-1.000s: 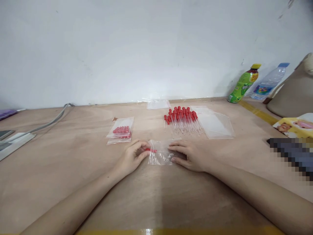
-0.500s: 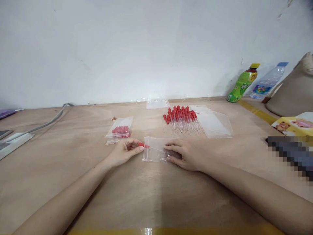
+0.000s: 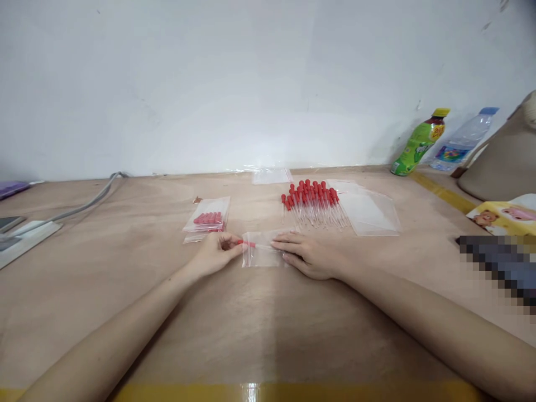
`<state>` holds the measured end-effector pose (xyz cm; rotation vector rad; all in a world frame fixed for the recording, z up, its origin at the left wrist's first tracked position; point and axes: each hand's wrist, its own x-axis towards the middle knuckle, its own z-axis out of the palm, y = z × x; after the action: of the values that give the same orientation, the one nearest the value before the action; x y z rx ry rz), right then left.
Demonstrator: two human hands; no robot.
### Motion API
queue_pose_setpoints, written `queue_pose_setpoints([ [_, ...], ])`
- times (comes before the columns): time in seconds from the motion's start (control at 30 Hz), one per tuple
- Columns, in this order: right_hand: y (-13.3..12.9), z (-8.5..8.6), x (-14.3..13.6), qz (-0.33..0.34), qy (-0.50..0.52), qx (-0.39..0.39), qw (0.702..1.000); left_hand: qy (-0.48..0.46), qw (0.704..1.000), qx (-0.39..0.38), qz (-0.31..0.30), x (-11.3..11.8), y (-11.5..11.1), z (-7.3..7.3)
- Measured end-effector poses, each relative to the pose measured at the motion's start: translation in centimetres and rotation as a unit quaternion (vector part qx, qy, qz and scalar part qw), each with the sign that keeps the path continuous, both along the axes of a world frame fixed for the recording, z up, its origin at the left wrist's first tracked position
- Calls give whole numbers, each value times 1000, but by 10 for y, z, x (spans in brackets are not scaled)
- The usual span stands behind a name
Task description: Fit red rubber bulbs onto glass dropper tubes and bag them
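Note:
My left hand (image 3: 220, 251) pinches the red bulb of a dropper (image 3: 248, 244) at the mouth of a clear zip bag (image 3: 258, 258). The dropper's thin clear stem runs inside the bag, towards the right. Across the bag's right end lies my right hand (image 3: 307, 254), its fingers stretched out over the plastic and the thumb apart below them. Behind it is a pile of droppers (image 3: 312, 201) with red bulbs and clear stems. Left of the pile, filled zip bags (image 3: 208, 215) holding red-bulbed droppers are stacked behind my left hand.
Flat clear bags (image 3: 374, 212) lie right of the pile, another bag (image 3: 272, 176) by the wall. A green bottle (image 3: 421, 142), a water bottle (image 3: 463, 142), a beige bag (image 3: 498, 162) and a pixelated dark object (image 3: 496, 268) stand or lie rightward. A grey cable (image 3: 94, 201) runs at left.
The dropper's bulb sits slightly deeper at the bag's mouth. My right hand has slid a little left over the bag, its fingers straighter. The view has shifted slightly.

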<state>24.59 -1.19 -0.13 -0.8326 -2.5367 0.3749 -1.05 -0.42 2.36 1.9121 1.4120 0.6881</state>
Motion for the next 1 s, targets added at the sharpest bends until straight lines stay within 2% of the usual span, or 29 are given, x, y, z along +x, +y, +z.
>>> queue_pose_setpoints([
  [0.13, 13, -3, 1, -21, -9, 16, 1000, -9, 998, 58, 10, 3, 9, -15],
  [0.23, 18, -5, 3, -39, -11, 27, 999, -69, 996, 53, 23, 8, 14, -19],
  [0.43, 18, -5, 7, -52, -11, 39, 998, -215, 973, -74, 38, 15, 14, -8],
  [0.6, 18, -4, 8, -45, -9, 47, 998, -383, 902, -200, 25, 17, 15, -4],
  [0.7, 18, -4, 8, -46, -6, 49, 998, -416, 878, -237, 19, 21, 15, -5],
  [0.8, 18, -5, 8, -45, -1, 47, 998, -418, 877, -238, 13, 23, 15, -7],
  [0.9, 17, -5, 8, -46, 8, 44, 998, -402, 885, -232, -23, 23, 15, -10],
  [1.0, 16, -5, 10, -52, 14, 41, 998, -327, 928, -170, -55, 21, 16, -10],
])
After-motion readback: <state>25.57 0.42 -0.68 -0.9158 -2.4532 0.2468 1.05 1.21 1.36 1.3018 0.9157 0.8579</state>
